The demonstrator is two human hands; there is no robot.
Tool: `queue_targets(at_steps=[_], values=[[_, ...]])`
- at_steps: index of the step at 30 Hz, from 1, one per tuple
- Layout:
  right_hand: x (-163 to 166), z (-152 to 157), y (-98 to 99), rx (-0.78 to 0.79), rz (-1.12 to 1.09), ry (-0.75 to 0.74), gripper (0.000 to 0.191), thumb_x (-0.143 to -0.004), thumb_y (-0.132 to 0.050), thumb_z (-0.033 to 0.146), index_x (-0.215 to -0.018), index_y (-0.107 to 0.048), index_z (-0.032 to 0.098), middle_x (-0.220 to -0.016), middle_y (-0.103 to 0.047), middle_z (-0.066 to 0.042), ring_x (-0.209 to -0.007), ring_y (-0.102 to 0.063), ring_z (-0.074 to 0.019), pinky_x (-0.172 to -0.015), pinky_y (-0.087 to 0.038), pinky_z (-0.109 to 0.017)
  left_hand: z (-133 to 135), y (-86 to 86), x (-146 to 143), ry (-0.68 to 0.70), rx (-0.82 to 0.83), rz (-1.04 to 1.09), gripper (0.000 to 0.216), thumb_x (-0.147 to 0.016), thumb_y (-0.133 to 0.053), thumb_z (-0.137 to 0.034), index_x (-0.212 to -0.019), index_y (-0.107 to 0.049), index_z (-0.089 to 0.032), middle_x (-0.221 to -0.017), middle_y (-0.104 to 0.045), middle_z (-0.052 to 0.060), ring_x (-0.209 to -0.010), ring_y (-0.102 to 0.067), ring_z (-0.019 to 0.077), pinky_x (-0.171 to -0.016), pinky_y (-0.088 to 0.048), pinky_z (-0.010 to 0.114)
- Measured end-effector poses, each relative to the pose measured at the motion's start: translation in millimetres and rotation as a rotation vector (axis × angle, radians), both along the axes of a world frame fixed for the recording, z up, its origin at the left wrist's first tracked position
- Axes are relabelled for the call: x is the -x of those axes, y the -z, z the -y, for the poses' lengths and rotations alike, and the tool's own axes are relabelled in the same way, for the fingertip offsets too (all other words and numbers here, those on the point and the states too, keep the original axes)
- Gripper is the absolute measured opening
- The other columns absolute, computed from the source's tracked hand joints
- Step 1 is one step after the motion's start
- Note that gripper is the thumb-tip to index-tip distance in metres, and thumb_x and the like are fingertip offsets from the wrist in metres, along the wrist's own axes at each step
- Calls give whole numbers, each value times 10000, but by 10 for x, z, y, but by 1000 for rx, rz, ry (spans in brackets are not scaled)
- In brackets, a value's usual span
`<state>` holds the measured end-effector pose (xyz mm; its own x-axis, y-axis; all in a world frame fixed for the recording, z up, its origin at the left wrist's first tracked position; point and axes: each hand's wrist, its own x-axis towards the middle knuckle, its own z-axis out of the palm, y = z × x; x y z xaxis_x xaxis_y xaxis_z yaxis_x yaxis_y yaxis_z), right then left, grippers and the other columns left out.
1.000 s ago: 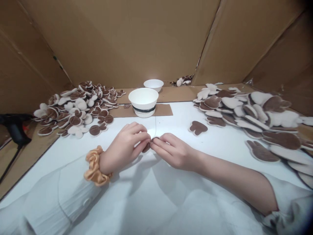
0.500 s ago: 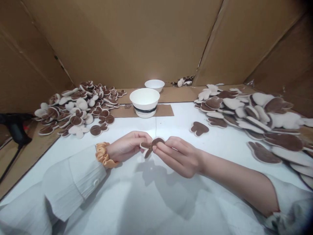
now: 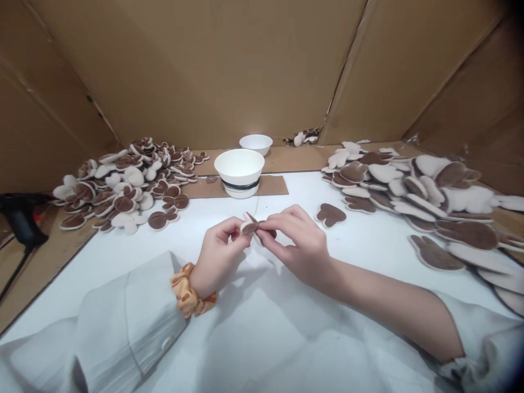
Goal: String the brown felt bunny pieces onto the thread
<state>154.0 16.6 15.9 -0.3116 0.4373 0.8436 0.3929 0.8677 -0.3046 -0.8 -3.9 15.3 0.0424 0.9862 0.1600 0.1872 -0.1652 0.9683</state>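
Observation:
Between both hands, a small brown-and-white plush rabbit-head piece is held up above the white tabletop. My left hand, with an orange scrunchie at its wrist, pinches one side of the piece. The fingers of my right hand are closed on its other side, near the narrow middle. Part of the piece is hidden behind the fingertips. Just beyond my right hand lies a single flat brown plush piece with a pale edge.
A pile of folded brown-and-white pieces sits at left, and a stack of flat pieces at right. A white bowl with a dark band stands ahead, another bowl behind it. A black glue gun is at far left. Cardboard walls enclose the back.
Both hands have turned the plush piece and raised it slightly. My left hand has rotated, with its wrist shifting right. My right fingers now grip nearer the piece's middle.

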Motion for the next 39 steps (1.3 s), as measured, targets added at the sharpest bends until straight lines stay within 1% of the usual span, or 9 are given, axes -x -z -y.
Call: queue_targets(at_steps=[2,6,11,14,18,24,28,31,39], values=[[10,17,-53,167,-21,9,62,-746,-565,120,-756,-544,178,-678,-590,-16,-685,-476,-143,-623,-422,-282,6,8,-5,-7,-8,-36,141,-750,-538,-241,-637,-526,-158,-648,-519,-20,-650,-454,107,-632,-361,223],[14,19,-134,482,-28,-36,98,-708,-563,133,-725,-479,181,-753,-538,-13,-771,-488,-153,-693,-408,-289,-1,13,-22,12,9,-50,120,-757,-510,-239,-675,-539,-157,-664,-530,-12,-660,-466,115,-662,-374,238],[34,43,-131,779,-111,-231,133,-735,-516,143,-718,-393,188,-657,-434,41,-590,-431,-85,-553,-368,-218,-3,-9,-54,-23,-30,-123,70,-700,-495,-163,-633,-514,-156,-596,-476,-34,-609,-427,100,-588,-350,214],[55,78,-107,793,-225,-185,147,-733,-529,148,-704,-390,187,-671,-428,38,-613,-422,-85,-555,-351,-217,7,-31,-79,-71,-123,-188,121,-695,-497,-156,-578,-468,-158,-564,-447,-40,-579,-406,94,-565,-345,210],[78,102,-96,829,-351,-155,162,-736,-545,161,-684,-395,187,-657,-417,41,-620,-410,-88,-562,-343,-220,-5,-41,-102,-99,-365,-294,131,-699,-498,-121,-579,-469,-164,-562,-448,-35,-578,-428,100,-588,-366,229],[68,60,-82,885,-380,-153,165,-706,-617,217,-686,-457,181,-670,-473,29,-647,-445,-102,-606,-365,-242,-75,-25,-63,-189,-705,-547,132,-717,-534,-102,-604,-504,-163,-543,-449,-33,-587,-433,110,-640,-345,277],[54,55,-85,935,-381,-279,110,-738,-580,221,-766,-483,178,-760,-514,7,-705,-495,-112,-684,-407,-266,-89,-16,-33,-256,-773,-659,115,-732,-538,-105,-634,-526,-164,-542,-448,-32,-594,-433,113,-647,-338,287],[53,67,-91,940,-381,-326,89,-756,-539,184,-769,-451,182,-787,-504,5,-708,-503,-108,-671,-414,-260,-86,-17,-29,-279,-837,-710,106,-731,-536,-95,-654,-530,-167,-539,-463,-34,-610,-445,117,-655,-338,289],[73,73,-85,875,-302,-196,104,-728,-511,116,-745,-437,187,-725,-471,28,-646,-450,-88,-611,-378,-224,-69,-15,-57,-259,-922,-751,125,-703,-520,-64,-628,-507,-163,-508,-438,-36,-605,-453,123,-637,-345,284]])
